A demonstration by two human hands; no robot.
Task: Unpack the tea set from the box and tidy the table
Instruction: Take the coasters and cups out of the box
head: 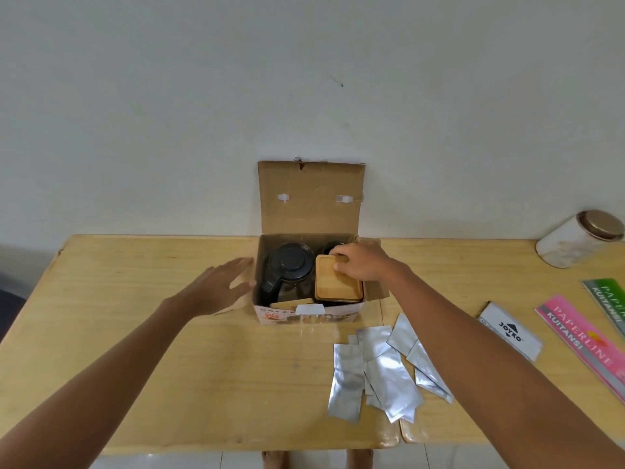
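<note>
**Right hand in the box, on the wooden tray**

The box (306, 313) sits at the back of the table (203, 367), against the wall (304, 79), its lid (311, 198) flipped up and standing upright behind it. Inside, on the left, a dark teapot (287, 269) with a round black lid; on the right, a small wooden tray (334, 286) lying flat on top of the other contents. Behind the tray a dark rounded piece shows, too hidden to name.

The right hand (360, 264) is down in the box, fingers curled over the tray's far edge, thumb on its top, so it grips the tray. The left hand (225, 284) is just beside the box's left wall, fingers straight and spread, holding nothing; whether it touches the cardboard is unclear.

In front of the box and to the right, a loose heap of silver sachets (378, 370) lies overlapping on the table, partly under the right forearm. Farther right: a white packet (510, 331) marked JOYKO, a pink pad (581, 346) marked PAPERLINE KUITANSI, a green pad (608, 299) at the edge of view. At the back right corner, a white jar (575, 240) with a metal lid.
</note>
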